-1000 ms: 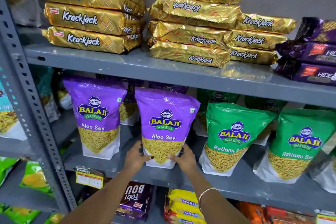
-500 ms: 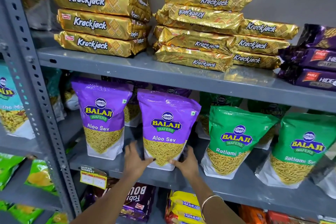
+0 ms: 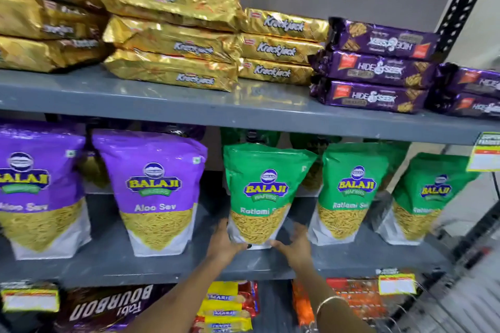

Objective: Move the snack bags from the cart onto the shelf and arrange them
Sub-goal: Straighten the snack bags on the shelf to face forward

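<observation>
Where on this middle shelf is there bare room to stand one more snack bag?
Bare shelf shows between the purple Aloo Sev bag and the green Ratlami Sev bag that both hands frame. A bare front strip runs along the edge. Rightward, the green bags stand crowded.

The grey metal middle shelf [image 3: 113,265] has bare front lip along its whole edge. A wide gap opens between the purple Aloo Sev pouch [image 3: 155,192] and the green Ratlami Sev pouch [image 3: 263,194]. Right of that green pouch, another green pouch [image 3: 349,192] stands close, leaving only a narrow slot.
</observation>
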